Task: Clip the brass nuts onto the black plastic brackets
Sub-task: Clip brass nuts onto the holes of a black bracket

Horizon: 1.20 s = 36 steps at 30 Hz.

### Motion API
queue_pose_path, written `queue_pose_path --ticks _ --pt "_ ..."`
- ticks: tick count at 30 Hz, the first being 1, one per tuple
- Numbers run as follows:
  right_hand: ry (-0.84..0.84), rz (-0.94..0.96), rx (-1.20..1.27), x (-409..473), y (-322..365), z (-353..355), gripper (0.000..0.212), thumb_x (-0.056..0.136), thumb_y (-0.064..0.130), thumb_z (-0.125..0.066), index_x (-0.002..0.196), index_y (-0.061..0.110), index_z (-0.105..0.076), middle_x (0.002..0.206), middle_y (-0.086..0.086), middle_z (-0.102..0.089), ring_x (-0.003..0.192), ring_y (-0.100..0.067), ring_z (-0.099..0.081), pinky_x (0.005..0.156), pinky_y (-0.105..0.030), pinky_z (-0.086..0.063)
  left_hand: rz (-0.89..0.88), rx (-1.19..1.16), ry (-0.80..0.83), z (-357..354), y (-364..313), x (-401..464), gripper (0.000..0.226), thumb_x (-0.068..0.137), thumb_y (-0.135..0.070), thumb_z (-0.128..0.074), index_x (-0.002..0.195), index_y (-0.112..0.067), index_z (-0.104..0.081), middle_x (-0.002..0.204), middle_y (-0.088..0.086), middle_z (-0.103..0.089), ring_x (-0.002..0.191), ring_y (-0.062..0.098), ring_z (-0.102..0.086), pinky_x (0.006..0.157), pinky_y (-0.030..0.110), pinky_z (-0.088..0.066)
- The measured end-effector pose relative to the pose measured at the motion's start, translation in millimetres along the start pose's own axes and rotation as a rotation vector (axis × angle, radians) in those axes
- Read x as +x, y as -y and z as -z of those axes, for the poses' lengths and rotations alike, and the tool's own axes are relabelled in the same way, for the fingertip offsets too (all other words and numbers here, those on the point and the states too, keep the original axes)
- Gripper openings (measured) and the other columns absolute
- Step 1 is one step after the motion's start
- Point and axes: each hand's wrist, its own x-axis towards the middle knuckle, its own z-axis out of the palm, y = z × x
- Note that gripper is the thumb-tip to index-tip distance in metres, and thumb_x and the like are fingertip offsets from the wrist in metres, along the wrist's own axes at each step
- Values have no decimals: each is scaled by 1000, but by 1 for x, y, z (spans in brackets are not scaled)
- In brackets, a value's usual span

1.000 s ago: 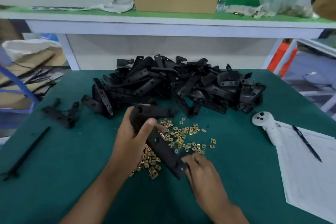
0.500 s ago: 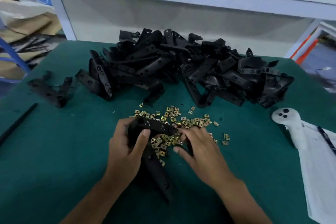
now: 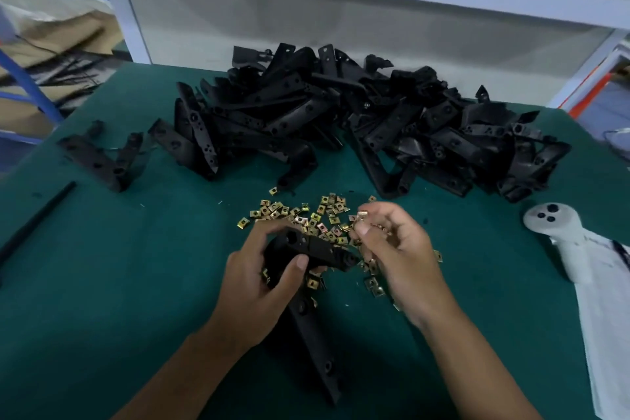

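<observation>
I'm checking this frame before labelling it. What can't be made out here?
All in the head view:
- Bracket: its middle is hidden by the left hand.
- Brass nut pinched by the right hand: too small and blurred to tell its orientation.
- White controller: lower end blurred.

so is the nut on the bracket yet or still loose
Loose: the right hand pinches a brass nut above the bracket, which the left hand grips.

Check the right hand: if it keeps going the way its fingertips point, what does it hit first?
Probably the scattered brass nuts on the green mat. The right hand pinches one nut, fingertips aimed up-left over them; its height above them is unclear.
</observation>
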Motion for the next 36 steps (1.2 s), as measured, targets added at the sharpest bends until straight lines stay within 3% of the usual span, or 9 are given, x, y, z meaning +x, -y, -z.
queue_pose_path --ticks 3,7,12,15,19,23,28,32,36 --pt "39 -116 232 1 -1 -9 9 85 25 -70 94 24 -70 88 7 -69 81 -8 -62 67 -23 -47 0 31 47 1 -1 0 19 92 -38 -58 111 -38 -55 88 -11 -70 73 10 -69 57 26 -53" --pt "61 -185 323 -3 -9 -17 13 85 24 -69 96 22 -74 98 -2 -73 87 -11 -68 78 -26 -56 -11 123 126 1 -1 0 18 90 -40 -58 108 -39 -56 86 -13 -68 73 12 -67 58 28 -52" --pt "69 -179 342 -6 -10 -19 18 87 21 -66 103 22 -74 101 -5 -74 87 -15 -69 82 -31 -59 -37 254 140 -1 1 -1 24 88 -44 -60 108 -31 -65 93 -19 -65 87 12 -61 79 31 -46" --pt "63 -165 372 -7 -6 -18 16 85 21 -70 100 24 -76 96 -4 -75 78 -10 -70 71 -25 -58 -76 298 171 -2 4 1 31 88 -47 -63 111 -28 -69 94 -28 -58 91 1 -54 83 30 -44" --pt "83 -146 392 -7 -2 -10 11 84 18 -74 94 22 -76 94 -6 -76 66 -5 -66 60 -19 -53 -109 291 225 -4 5 4 42 91 -51 -61 128 -33 -64 93 -35 -56 94 -3 -50 83 36 -43" --pt "99 -99 282 -8 -1 -7 11 89 14 -69 89 25 -74 80 4 -73 61 -1 -62 57 -16 -49 -110 283 218 -3 8 4 41 91 -50 -61 126 -31 -68 97 -36 -57 96 -2 -51 82 39 -46" --pt "133 -104 204 -9 0 -7 15 87 17 -69 86 31 -75 78 9 -71 74 -7 -66 71 -25 -56 -9 217 170 -2 9 1 42 85 -55 -67 126 -46 -63 103 -27 -62 99 13 -61 85 25 -48" --pt "162 -137 195 -10 1 -6 11 86 20 -70 93 27 -76 89 3 -73 86 -14 -69 76 -31 -57 -22 207 177 -3 9 2 44 85 -52 -68 128 -42 -62 104 -31 -61 98 11 -62 86 22 -48" --pt "174 -129 189 -10 1 -6 9 90 22 -68 90 28 -75 81 9 -70 78 -9 -65 73 -28 -54 -23 188 174 -3 9 1 41 84 -51 -70 124 -41 -66 102 -32 -61 98 6 -61 87 14 -45"
